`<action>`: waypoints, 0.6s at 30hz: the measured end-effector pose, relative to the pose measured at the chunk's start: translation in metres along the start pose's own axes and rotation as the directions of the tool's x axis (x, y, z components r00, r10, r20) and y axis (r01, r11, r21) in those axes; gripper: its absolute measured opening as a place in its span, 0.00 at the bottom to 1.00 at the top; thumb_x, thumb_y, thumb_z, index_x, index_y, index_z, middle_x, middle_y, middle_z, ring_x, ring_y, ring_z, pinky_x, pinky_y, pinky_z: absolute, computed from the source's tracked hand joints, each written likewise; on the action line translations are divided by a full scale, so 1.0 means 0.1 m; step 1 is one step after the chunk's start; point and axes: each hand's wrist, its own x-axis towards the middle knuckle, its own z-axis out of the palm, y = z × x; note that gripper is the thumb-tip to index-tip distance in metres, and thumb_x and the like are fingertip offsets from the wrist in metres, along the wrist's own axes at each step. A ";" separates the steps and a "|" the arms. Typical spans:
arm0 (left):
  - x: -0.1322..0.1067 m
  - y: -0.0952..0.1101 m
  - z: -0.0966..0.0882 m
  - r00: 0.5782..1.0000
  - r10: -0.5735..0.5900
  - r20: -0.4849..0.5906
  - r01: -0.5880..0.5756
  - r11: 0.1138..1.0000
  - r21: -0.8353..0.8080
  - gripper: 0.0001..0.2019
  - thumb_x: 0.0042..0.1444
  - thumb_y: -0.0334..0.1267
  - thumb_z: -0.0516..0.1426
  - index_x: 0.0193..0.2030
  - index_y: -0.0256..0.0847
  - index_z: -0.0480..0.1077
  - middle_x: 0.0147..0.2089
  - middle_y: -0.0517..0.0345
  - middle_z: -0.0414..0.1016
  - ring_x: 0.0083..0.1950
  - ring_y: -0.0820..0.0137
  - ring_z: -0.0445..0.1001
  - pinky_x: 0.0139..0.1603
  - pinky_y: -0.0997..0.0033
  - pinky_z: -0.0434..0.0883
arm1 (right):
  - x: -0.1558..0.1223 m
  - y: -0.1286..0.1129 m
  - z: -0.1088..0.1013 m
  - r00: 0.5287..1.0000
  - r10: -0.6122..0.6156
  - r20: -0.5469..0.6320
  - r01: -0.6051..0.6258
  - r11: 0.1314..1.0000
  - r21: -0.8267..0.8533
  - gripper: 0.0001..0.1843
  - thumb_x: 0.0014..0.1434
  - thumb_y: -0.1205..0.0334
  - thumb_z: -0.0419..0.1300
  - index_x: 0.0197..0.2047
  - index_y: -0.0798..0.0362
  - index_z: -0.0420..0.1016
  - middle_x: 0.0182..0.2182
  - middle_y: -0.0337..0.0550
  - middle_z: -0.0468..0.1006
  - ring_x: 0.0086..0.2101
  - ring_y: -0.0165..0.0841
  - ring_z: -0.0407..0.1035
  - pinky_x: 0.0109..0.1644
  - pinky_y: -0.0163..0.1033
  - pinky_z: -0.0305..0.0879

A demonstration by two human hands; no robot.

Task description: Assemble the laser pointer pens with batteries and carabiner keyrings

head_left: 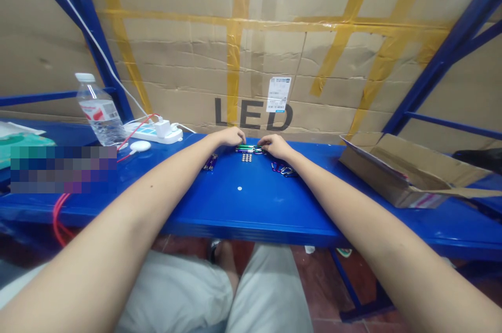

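At the far side of the blue table, my left hand has its fingers curled down by the left end of small shiny green metal tubes. My right hand bends in from the other side, fingertips pressed together at the tubes' right end, where silvery parts show. What either hand pinches is too small to make out. Just in front of the tubes, small round silver pieces lie in neat rows. Purple metal tubes rest beside my left forearm. Several coloured carabiners lie near my right wrist, partly covered by the forearm.
A small white disc lies on the blue table. At left stand a water bottle and a white power strip with cables. An open cardboard box sits at right. A large taped carton rises behind.
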 end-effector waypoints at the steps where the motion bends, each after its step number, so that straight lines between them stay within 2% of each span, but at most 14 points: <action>1: 0.00 -0.01 0.00 1.000 0.009 -0.010 -0.009 1.000 -0.001 0.12 0.34 0.27 0.55 0.22 0.44 0.79 0.26 0.51 0.78 0.26 0.63 0.72 0.38 0.62 0.71 | -0.01 0.00 -0.01 1.000 -0.009 0.009 0.009 1.000 -0.017 0.15 0.55 0.77 0.60 0.41 0.55 0.85 0.40 0.48 0.85 0.41 0.38 0.78 0.51 0.42 0.71; 3: -0.02 -0.01 -0.01 0.999 0.016 -0.030 -0.015 0.999 0.035 0.12 0.37 0.29 0.55 0.24 0.43 0.80 0.29 0.50 0.80 0.29 0.62 0.74 0.40 0.62 0.72 | -0.02 0.01 -0.02 0.999 -0.033 0.025 0.035 0.997 -0.072 0.17 0.57 0.77 0.57 0.43 0.55 0.84 0.43 0.48 0.84 0.45 0.38 0.77 0.54 0.42 0.69; 5: -0.06 0.02 -0.01 1.000 -0.001 -0.016 0.003 0.992 0.126 0.13 0.43 0.33 0.55 0.32 0.42 0.81 0.38 0.49 0.83 0.38 0.61 0.77 0.46 0.63 0.72 | -0.04 0.00 -0.03 0.998 -0.049 0.046 0.055 0.988 -0.144 0.20 0.59 0.78 0.54 0.46 0.54 0.84 0.46 0.47 0.84 0.48 0.38 0.76 0.57 0.41 0.68; 7: -0.11 0.09 -0.01 0.998 -0.029 0.047 0.017 0.972 0.234 0.18 0.53 0.38 0.52 0.44 0.40 0.81 0.52 0.50 0.81 0.50 0.61 0.76 0.56 0.65 0.69 | -0.05 -0.01 -0.04 0.996 -0.058 0.072 0.073 0.974 -0.214 0.23 0.61 0.77 0.51 0.49 0.54 0.83 0.49 0.46 0.83 0.51 0.38 0.75 0.58 0.39 0.66; 9: -0.17 0.17 0.00 0.990 -0.053 0.132 0.009 0.949 0.314 0.23 0.60 0.41 0.47 0.53 0.40 0.78 0.62 0.53 0.75 0.59 0.62 0.72 0.63 0.67 0.64 | -0.07 -0.03 -0.04 0.993 -0.071 0.095 0.094 0.961 -0.262 0.24 0.62 0.77 0.50 0.51 0.54 0.82 0.51 0.46 0.82 0.52 0.38 0.75 0.59 0.39 0.65; 12: -0.22 0.30 0.03 0.976 -0.076 0.205 -0.004 0.932 0.362 0.27 0.65 0.45 0.41 0.57 0.39 0.76 0.65 0.52 0.72 0.61 0.62 0.71 0.64 0.67 0.62 | -0.09 -0.06 -0.03 0.989 -0.089 0.114 0.118 0.952 -0.284 0.25 0.62 0.78 0.49 0.53 0.53 0.82 0.52 0.46 0.81 0.53 0.38 0.74 0.60 0.38 0.65; 18: -0.23 0.37 0.07 0.976 -0.085 0.200 0.005 0.928 0.372 0.29 0.67 0.45 0.38 0.57 0.36 0.75 0.63 0.49 0.74 0.59 0.63 0.72 0.60 0.69 0.64 | -0.11 -0.07 -0.04 0.985 -0.117 0.125 0.148 0.950 -0.277 0.27 0.60 0.79 0.49 0.53 0.52 0.82 0.51 0.46 0.82 0.52 0.39 0.75 0.59 0.40 0.66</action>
